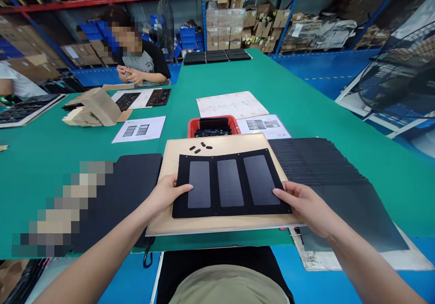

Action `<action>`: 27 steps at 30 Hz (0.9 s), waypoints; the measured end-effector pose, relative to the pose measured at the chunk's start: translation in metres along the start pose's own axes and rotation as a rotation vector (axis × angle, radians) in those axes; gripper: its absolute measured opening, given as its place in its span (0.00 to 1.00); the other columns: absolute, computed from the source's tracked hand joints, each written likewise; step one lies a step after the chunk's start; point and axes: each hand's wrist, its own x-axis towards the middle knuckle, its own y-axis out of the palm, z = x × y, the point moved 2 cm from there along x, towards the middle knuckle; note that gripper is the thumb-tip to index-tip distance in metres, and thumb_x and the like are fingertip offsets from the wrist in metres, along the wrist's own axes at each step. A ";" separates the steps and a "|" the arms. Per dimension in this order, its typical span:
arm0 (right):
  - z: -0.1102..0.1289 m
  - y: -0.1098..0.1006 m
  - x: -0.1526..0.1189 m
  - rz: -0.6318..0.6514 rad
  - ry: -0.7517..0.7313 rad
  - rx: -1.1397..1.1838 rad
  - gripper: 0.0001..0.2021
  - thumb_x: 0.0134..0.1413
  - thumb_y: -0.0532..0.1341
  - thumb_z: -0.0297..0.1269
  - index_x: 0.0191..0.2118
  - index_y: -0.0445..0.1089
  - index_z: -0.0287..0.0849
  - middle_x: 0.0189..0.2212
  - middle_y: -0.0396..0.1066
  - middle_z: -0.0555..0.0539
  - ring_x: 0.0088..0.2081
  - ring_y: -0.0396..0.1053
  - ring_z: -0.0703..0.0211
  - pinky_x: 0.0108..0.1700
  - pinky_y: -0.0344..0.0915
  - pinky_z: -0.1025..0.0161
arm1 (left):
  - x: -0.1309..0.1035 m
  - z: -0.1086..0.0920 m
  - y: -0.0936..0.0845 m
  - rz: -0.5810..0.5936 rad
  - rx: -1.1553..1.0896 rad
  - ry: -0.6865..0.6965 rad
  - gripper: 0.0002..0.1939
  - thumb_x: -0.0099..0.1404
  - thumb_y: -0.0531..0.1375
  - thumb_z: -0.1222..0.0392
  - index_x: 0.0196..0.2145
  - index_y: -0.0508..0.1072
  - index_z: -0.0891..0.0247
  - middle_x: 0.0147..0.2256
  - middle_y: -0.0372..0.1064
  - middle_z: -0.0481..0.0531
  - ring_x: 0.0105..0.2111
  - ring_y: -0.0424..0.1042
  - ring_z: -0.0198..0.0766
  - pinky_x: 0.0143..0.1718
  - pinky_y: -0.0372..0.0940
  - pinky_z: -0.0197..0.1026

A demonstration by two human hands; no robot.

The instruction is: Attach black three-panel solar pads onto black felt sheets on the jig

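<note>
A black sheet with three dark grey rectangular panels (pixel 231 184) lies over a pale board (pixel 207 224). My left hand (pixel 170 190) pinches its left edge, thumb on top and fingers underneath. At the right edge my right hand (pixel 302 202) grips it the same way, near the lower corner. Just beyond the sheet, several small black oval pieces (pixel 197 151) are scattered on the board. A red basket (pixel 190 129) of small dark parts stands behind the board.
Black sheets are stacked left (pixel 136 181) and right (pixel 322 168) of the board. Printed pages (pixel 139 129) and a white board (pixel 231 104) lie on the green table (pixel 285 86). A co-worker (pixel 146 59) sits across at the left, near a cardboard box (pixel 102 107).
</note>
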 end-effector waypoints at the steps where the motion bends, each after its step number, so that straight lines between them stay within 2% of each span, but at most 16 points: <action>1: 0.001 0.000 0.000 -0.003 -0.010 -0.010 0.22 0.43 0.65 0.60 0.30 0.72 0.43 0.28 0.73 0.45 0.34 0.69 0.49 0.37 0.68 0.56 | 0.000 -0.001 0.000 -0.002 0.019 0.002 0.28 0.45 0.68 0.42 0.40 0.75 0.63 0.42 0.76 0.57 0.43 0.74 0.53 0.45 0.71 0.51; 8: 0.003 -0.001 -0.001 -0.035 -0.047 -0.092 0.18 0.45 0.65 0.55 0.23 0.67 0.44 0.21 0.66 0.49 0.27 0.64 0.54 0.29 0.61 0.60 | -0.003 -0.004 -0.001 0.011 0.072 0.001 0.28 0.47 0.67 0.42 0.40 0.75 0.62 0.42 0.76 0.56 0.43 0.74 0.53 0.45 0.71 0.51; 13: 0.003 -0.001 -0.001 -0.087 -0.071 -0.200 0.22 0.47 0.61 0.57 0.20 0.55 0.46 0.17 0.52 0.54 0.21 0.51 0.62 0.24 0.49 0.63 | -0.001 -0.003 -0.001 0.002 0.072 0.011 0.29 0.45 0.68 0.41 0.39 0.75 0.63 0.43 0.76 0.58 0.43 0.74 0.54 0.44 0.71 0.51; 17: 0.003 0.000 0.002 -0.100 -0.076 -0.270 0.25 0.47 0.59 0.58 0.20 0.47 0.46 0.18 0.41 0.57 0.22 0.41 0.65 0.25 0.41 0.64 | -0.001 -0.003 -0.002 -0.006 0.108 0.013 0.29 0.46 0.67 0.40 0.40 0.74 0.63 0.42 0.76 0.57 0.42 0.75 0.54 0.42 0.72 0.50; 22: 0.002 -0.001 0.006 -0.113 -0.094 -0.292 0.24 0.47 0.58 0.56 0.20 0.46 0.46 0.19 0.41 0.57 0.23 0.42 0.65 0.25 0.41 0.64 | 0.000 -0.005 -0.002 -0.008 0.166 0.014 0.30 0.44 0.67 0.38 0.39 0.75 0.62 0.43 0.76 0.58 0.41 0.75 0.55 0.39 0.73 0.50; 27: 0.005 0.000 0.004 -0.111 -0.088 -0.327 0.21 0.47 0.57 0.52 0.20 0.47 0.45 0.19 0.43 0.57 0.22 0.42 0.65 0.25 0.41 0.64 | 0.002 -0.006 -0.004 0.002 0.249 0.023 0.30 0.45 0.66 0.36 0.38 0.75 0.62 0.41 0.77 0.57 0.41 0.76 0.55 0.41 0.73 0.50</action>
